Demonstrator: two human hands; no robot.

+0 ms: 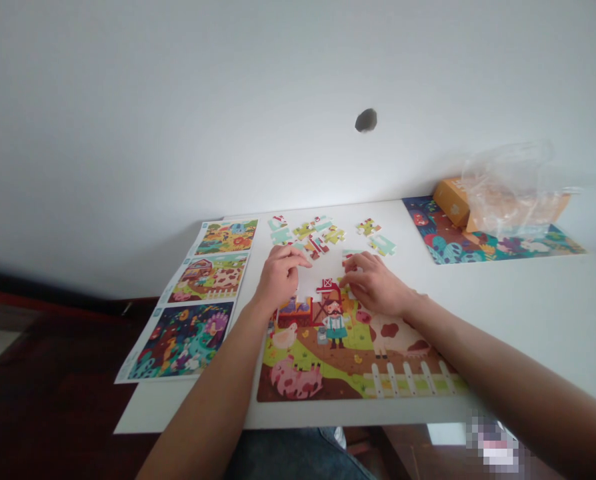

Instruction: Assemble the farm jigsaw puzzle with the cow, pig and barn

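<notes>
Along the white desk [188, 407], the left hand [279, 279] and right hand [373, 283] rest at the upper edge of a part-built farmyard jigsaw puzzle [338, 353]. Each grip is curled narrow, palm down; whether either closes on a piece cannot be told. Loose jigsaw pieces [318, 233] lie scattered just beyond the hands. Printed picture sheets [193, 300] lie left of the puzzle. Far right, an orange box [451, 202] and clear plastic bag [508, 190] rest on a second puzzle [483, 237].
</notes>
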